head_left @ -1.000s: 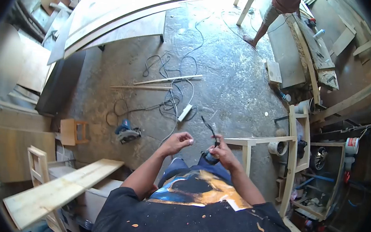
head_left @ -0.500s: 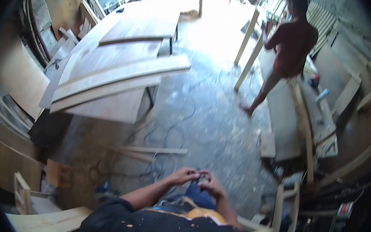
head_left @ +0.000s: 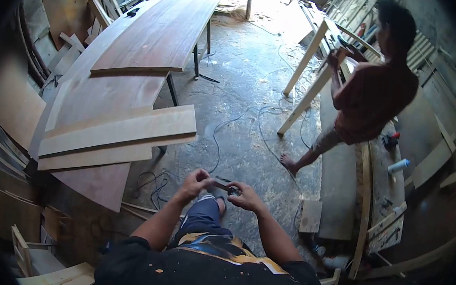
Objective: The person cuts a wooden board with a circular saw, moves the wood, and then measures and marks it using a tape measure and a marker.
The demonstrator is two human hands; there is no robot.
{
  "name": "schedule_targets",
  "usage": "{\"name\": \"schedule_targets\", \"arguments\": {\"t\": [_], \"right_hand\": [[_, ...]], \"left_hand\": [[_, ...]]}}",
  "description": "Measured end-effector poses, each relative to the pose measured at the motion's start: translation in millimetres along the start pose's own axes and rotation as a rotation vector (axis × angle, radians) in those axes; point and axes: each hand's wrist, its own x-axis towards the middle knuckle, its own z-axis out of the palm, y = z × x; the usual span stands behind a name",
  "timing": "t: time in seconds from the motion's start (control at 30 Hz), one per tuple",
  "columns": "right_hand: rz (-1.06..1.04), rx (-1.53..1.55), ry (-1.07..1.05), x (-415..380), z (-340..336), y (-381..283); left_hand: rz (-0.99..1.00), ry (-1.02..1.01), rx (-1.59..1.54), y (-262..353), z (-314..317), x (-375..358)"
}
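Small and dark, the tool piece (head_left: 223, 186) sits pinched between our two hands, raised in front of our chest and above our blue-trousered knee (head_left: 201, 215), well clear of the concrete floor (head_left: 240, 116). We cannot tell what it is exactly; it reads as a short, slim thing with a rounder dark end by the right hand. Its long axis runs roughly side to side from hand to hand, tilted a little, with the thin end toward our left hand (head_left: 195, 184) and the thicker end toward our right hand (head_left: 246, 196).

Our left hand has its fingers curled in narrow, tips closed on the thin end. Our right hand is likewise curled, fingers gathered around the thicker end. We judge that we hold it at both ends, close to the body, so that it stays steady and easy to see.

Past our hands, loose cables (head_left: 223, 131) trail over the floor. On the left a long workbench (head_left: 156, 35) carries wide boards, and pale planks (head_left: 116, 133) lie across its near end, overhanging the edge. On the right another person (head_left: 370, 100) stands with their back to us beside a leaning wooden frame (head_left: 308, 79).
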Motion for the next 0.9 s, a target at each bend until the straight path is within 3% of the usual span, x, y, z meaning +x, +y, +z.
{"name": "schedule_targets", "arguments": {"t": [0.1,0.17,0.2,0.3,0.37,0.47,0.57,0.6,0.73,0.8,0.87,0.9], "right_hand": [[0.022,-0.023,-0.021,84,-33,43],[0.051,-0.061,-0.061,141,-68,84],[-0.11,-0.194,0.036,162,-86,93],[0.26,0.102,-0.168,214,-147,101],[0.395,0.264,-0.273,247,-182,111],[0.496,0.31,-0.133,293,-219,119],[0.286,-0.088,0.013,350,-250,106],[0.363,0.079,-0.005,373,-257,136],[0.215,-0.127,-0.061,498,-319,160],[-0.175,-0.344,-0.063,575,-355,160],[-0.109,-0.406,-0.189,650,-382,129],[-0.159,-0.431,-0.239,694,-392,120]], "left_hand": [[0.128,0.197,0.075,46,-50,90],[0.111,0.389,0.076,54,-97,151],[0.035,0.505,0.113,71,-115,172],[0.151,0.696,0.17,106,-173,226],[0.066,0.844,0.182,125,-201,260],[0.048,0.915,0.227,134,-222,305],[-0.03,0.937,0.253,108,-236,363],[-0.065,0.943,0.225,96,-239,385],[-0.02,1.076,0.081,71,-239,458],[-0.075,1.106,0.005,62,-245,494],[0.135,1.241,-0.108,56,-250,527],[0.102,1.323,-0.14,56,-252,541]]}}
